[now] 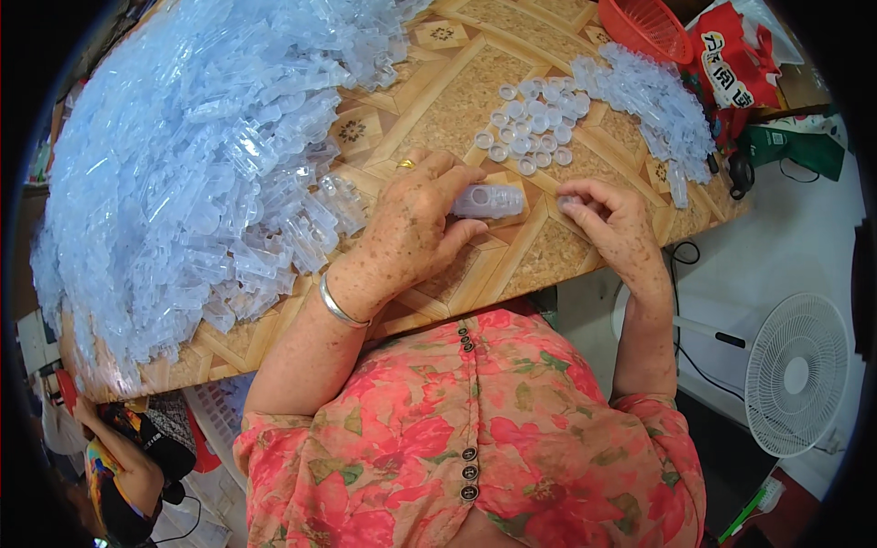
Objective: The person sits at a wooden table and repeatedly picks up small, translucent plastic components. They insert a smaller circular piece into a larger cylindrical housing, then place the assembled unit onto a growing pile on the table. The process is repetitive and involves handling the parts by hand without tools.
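Observation:
My left hand (422, 219) grips one end of a clear plastic casing (491, 201) just over the table, thumb on the near side and fingers on the far side. A round opening shows in the casing's top. To its right, my right hand (610, 219) pinches a small clear piece (568, 201) between thumb and fingertips; it looks like one of the round caps, though the fingers cover part of it. Several loose round clear caps (539, 119) lie spread on the table beyond my hands.
A large heap of clear plastic casings (210, 164) covers the table's left side. A smaller pile (653, 96) lies at the far right, near a red basket (647, 29). Black scissors (740, 173) rest at the right edge. A white fan (797, 374) stands right; another person's arm (123, 447) shows lower left.

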Demonstrator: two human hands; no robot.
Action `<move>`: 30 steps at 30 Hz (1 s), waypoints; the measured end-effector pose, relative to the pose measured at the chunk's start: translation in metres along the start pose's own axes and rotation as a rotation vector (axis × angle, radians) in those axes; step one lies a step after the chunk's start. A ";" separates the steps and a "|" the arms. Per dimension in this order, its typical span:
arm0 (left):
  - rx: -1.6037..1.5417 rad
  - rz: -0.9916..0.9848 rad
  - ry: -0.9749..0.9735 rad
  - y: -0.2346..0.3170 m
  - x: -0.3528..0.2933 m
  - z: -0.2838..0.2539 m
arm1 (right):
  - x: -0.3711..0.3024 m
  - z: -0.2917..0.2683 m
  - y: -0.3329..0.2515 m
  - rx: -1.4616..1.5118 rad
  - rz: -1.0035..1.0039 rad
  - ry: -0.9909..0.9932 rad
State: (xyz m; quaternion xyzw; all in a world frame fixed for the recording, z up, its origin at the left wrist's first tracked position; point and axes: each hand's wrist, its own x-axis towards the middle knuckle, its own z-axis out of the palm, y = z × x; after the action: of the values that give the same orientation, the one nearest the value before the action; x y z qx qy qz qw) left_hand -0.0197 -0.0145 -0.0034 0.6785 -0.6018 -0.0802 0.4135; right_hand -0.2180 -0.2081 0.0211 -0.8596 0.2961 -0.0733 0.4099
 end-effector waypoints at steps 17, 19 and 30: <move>-0.005 0.018 0.023 -0.008 -0.001 -0.001 | 0.004 0.050 -0.046 0.026 -0.548 0.188; -0.011 0.014 0.029 -0.009 -0.002 0.000 | 0.009 0.056 -0.045 -0.017 -0.582 0.170; -0.044 0.039 0.046 -0.012 -0.002 0.006 | 0.019 0.054 -0.054 -0.156 -0.577 0.072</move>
State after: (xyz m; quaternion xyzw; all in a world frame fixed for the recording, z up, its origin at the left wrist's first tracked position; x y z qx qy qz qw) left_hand -0.0152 -0.0166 -0.0162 0.6589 -0.6035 -0.0698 0.4435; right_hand -0.1583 -0.1567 0.0237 -0.9341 0.0586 -0.1939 0.2939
